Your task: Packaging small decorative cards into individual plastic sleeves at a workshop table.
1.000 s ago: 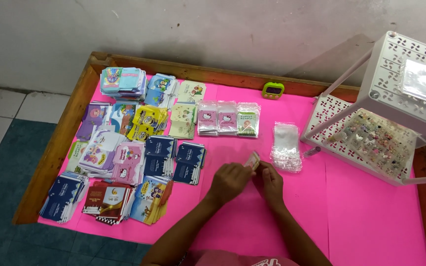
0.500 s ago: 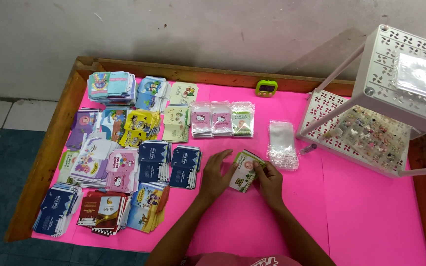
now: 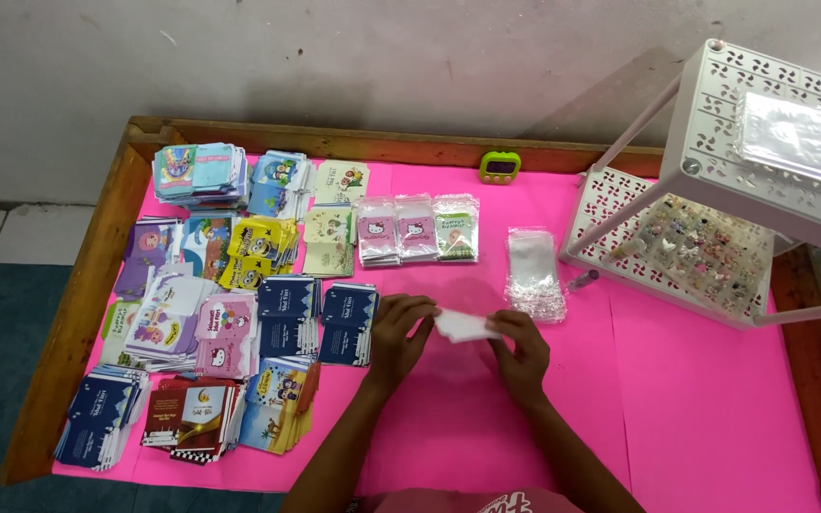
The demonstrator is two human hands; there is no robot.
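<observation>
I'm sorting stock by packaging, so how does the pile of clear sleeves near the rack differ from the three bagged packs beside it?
The pile of clear sleeves looks empty and see-through, while the three bagged packs hold printed cards, two pink and one green. The sleeves lie as one loose stack; the packs lie side by side in a row. The sleeves sit nearer the white rack, the packs nearer the card stacks. Both are glossy plastic lying flat on the pink sheet.

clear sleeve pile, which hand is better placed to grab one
Right, probably. The right hand sits just below the clear sleeve pile; the left hand is farther off, and both pinch the white card.
</observation>
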